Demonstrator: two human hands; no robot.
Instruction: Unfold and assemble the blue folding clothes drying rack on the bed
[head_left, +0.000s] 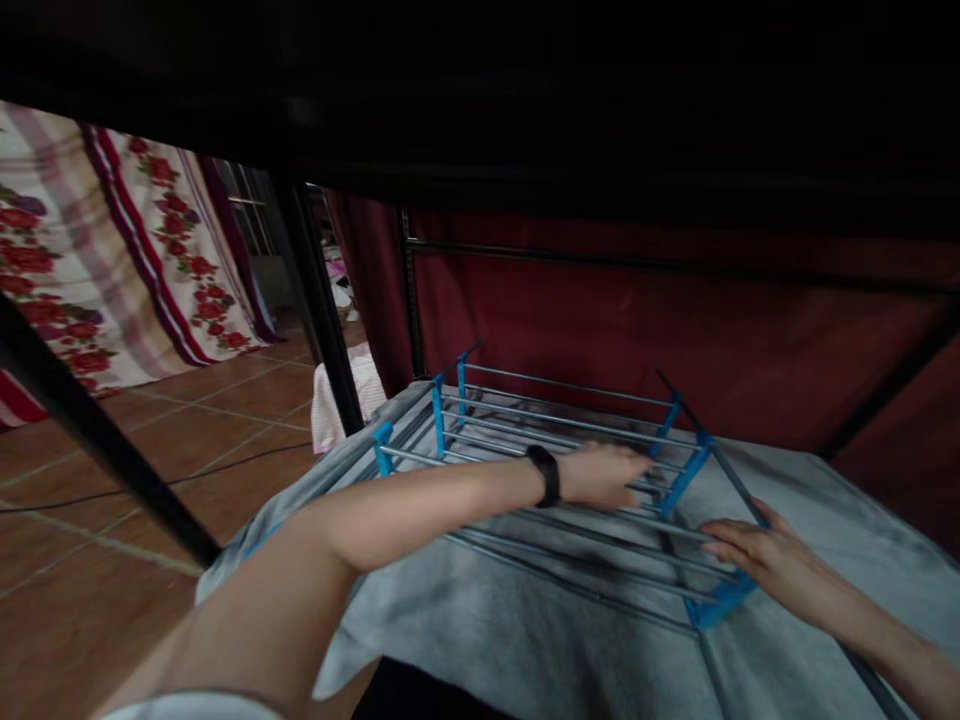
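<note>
A rack (577, 412) of thin grey metal tubes with blue plastic joints lies on a grey blanket (495, 620). My left arm reaches across it, a black band (547, 476) on the wrist. With its slightly blurred fingers bent down around the tubes, my left hand (604, 474) is closed at the rack near a blue joint (686, 478). Over at the right end, my right hand (761, 550) grips the rack's side by another blue joint (724, 602), thumb toward the tubes. Parts of the fingertips of both hands are hidden.
A dark overhead surface spans the top, with black metal posts (319, 300) at the left. Dark red cloth (600, 320) hangs behind. A floral curtain (161, 240), tiled floor (225, 420), a dark cable and a pale striped cloth (330, 405) lie to the left.
</note>
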